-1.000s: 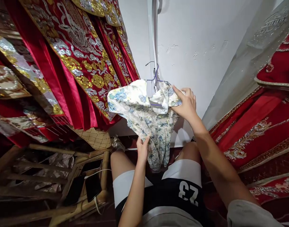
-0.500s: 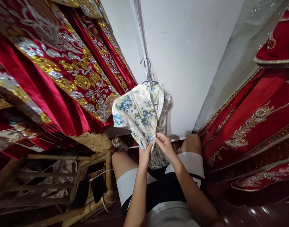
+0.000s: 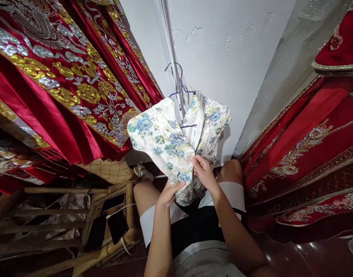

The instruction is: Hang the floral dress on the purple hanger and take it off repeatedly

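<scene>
A white dress with blue and green flowers (image 3: 170, 138) is in front of me on a purple hanger (image 3: 180, 90). The hanger's hook is up by a slim metallic pole (image 3: 167, 34); I cannot tell whether it hangs on it. My left hand (image 3: 169, 192) grips the dress low on its left side, thumb on top and fingers hidden behind the cloth. With thumb and fingers, my right hand (image 3: 203, 169) pinches the front edge below the crossed neckline. The lower part of the dress drops between my knees.
Red embroidered garments with gold and silver sequins (image 3: 86, 92) hang at left, and a red beaded gown (image 3: 297, 154) at right. A bamboo seat (image 3: 130, 207) at lower left bears phones (image 3: 117, 227) and a white cable. Behind the dress stands a white wall (image 3: 228, 77).
The dress has spread open, so both shoulders and the neckline now show. My left hand has moved slightly down and left; my right hand stays at the front edge.
</scene>
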